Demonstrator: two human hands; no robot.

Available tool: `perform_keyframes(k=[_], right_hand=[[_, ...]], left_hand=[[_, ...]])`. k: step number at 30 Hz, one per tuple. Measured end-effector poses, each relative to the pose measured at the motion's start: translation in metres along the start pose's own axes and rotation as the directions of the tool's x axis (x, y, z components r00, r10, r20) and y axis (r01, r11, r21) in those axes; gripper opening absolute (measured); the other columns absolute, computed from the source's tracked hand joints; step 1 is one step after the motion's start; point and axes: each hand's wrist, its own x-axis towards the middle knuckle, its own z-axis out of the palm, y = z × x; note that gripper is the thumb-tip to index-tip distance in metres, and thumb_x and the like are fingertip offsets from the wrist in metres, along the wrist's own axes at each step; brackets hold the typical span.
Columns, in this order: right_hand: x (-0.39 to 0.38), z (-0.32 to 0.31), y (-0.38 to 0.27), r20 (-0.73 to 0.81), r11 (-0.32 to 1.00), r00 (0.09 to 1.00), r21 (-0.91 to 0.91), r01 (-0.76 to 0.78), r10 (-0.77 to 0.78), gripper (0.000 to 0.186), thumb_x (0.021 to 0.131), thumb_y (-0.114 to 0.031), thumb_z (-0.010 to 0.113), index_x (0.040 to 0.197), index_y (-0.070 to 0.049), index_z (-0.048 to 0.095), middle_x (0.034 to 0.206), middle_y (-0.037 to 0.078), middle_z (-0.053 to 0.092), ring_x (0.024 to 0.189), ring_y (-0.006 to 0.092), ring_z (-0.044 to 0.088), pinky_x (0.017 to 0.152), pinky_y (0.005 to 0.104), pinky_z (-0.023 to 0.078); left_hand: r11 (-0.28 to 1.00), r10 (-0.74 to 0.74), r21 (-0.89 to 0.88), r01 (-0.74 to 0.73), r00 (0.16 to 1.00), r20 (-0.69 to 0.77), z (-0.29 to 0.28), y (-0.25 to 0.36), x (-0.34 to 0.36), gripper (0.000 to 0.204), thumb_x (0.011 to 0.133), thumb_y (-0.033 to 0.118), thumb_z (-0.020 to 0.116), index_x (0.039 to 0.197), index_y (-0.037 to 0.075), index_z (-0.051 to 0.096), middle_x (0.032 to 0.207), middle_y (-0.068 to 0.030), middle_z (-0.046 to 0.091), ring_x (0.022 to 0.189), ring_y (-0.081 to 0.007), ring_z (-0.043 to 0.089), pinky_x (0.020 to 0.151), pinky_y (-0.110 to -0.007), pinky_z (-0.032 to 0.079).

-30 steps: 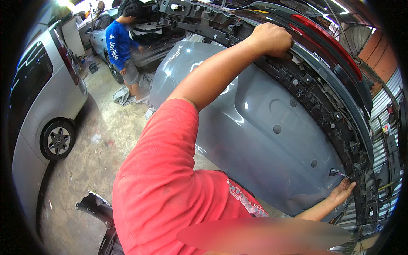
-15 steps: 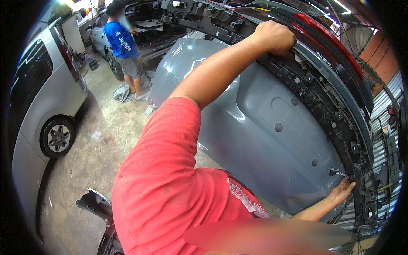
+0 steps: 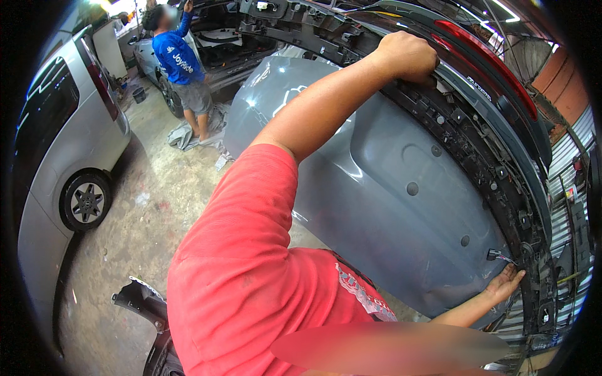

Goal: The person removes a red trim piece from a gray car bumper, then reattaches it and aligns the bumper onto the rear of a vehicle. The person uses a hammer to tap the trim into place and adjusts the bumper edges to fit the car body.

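Observation:
My left hand (image 3: 409, 57) is closed over the upper edge of a long curved black plastic trim piece (image 3: 467, 139), its fingertips hidden behind. Clips and sockets line the side of the trim facing me. At the lower right, my right hand (image 3: 503, 283) has its fingers stretched out, with the tips against the trim's lower end. Just above those fingertips, a small black connector (image 3: 493, 254) with short wires sticks out. Behind the trim is a smooth grey car body panel (image 3: 389, 216) with round plugs. A red lamp strip (image 3: 486, 66) runs along the trim's far side.
A person in a blue shirt (image 3: 177, 59) stands at the upper left beside an opened-up car (image 3: 216, 53). A silver van (image 3: 47, 169) takes up the left side. A dark curved car part (image 3: 141, 301) lies on the concrete floor (image 3: 125, 250). Corrugated metal (image 3: 586, 144) stands at right.
The person in blue has lifted an arm with a dark object and turned their head. My hands stay in nearly the same places, and my view has shifted only slightly.

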Motion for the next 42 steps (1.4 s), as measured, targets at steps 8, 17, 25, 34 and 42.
perform_keyframes(k=[8,17,25,34,42], right_hand=[[0.002,-0.002,0.001,0.002,1.000,1.000,0.003,0.004,-0.004,0.053,0.099,-0.029,0.073,0.132,0.008,0.054,0.126,0.019,0.061,0.116,0.0290,0.058,0.102,0.0406,0.047],[0.000,-0.001,0.001,0.014,0.999,0.999,-0.013,0.036,-0.036,0.054,0.098,-0.028,0.074,0.133,0.008,0.054,0.128,0.018,0.061,0.118,0.0284,0.057,0.103,0.0398,0.046],[-0.003,0.000,0.000,0.048,1.000,0.998,-0.013,0.028,-0.027,0.056,0.100,-0.028,0.072,0.140,0.006,0.051,0.134,0.019,0.058,0.119,0.0268,0.056,0.106,0.0390,0.046],[0.008,-0.009,0.005,0.055,0.999,0.997,0.009,0.045,-0.045,0.063,0.099,-0.025,0.072,0.145,0.009,0.047,0.148,0.021,0.053,0.134,0.0307,0.052,0.117,0.0422,0.040],[0.013,-0.014,0.004,0.102,0.999,0.994,0.042,0.024,-0.028,0.064,0.097,-0.023,0.073,0.146,0.008,0.047,0.149,0.020,0.053,0.134,0.0303,0.053,0.118,0.0423,0.040]], left_hand=[[1.000,-0.017,-0.019,0.018,1.000,0.023,-0.002,0.001,0.000,0.040,0.081,0.051,0.075,0.108,0.022,0.079,0.104,-0.0128,0.076,0.102,-0.0341,0.073,0.087,-0.048,0.059],[1.000,-0.012,-0.001,0.012,1.000,0.012,-0.004,0.002,0.000,0.040,0.081,0.054,0.075,0.105,0.022,0.079,0.103,-0.0121,0.077,0.102,-0.0342,0.073,0.087,-0.048,0.059],[0.994,0.002,-0.113,0.014,0.990,0.142,-0.016,0.001,-0.002,0.064,0.075,0.061,0.079,0.125,0.023,0.074,0.112,-0.0139,0.076,0.109,-0.0351,0.070,0.095,-0.047,0.055],[0.945,0.093,-0.318,0.084,0.859,0.504,-0.031,0.046,0.034,0.093,0.063,0.069,0.086,0.129,0.005,0.072,0.138,-0.0180,0.066,0.128,-0.0343,0.063,0.108,-0.043,0.048],[0.871,0.208,-0.478,0.118,0.792,0.575,-0.030,0.090,0.055,0.100,0.063,0.075,0.084,0.124,-0.004,0.072,0.135,-0.0243,0.066,0.128,-0.0392,0.062,0.110,-0.043,0.046]])
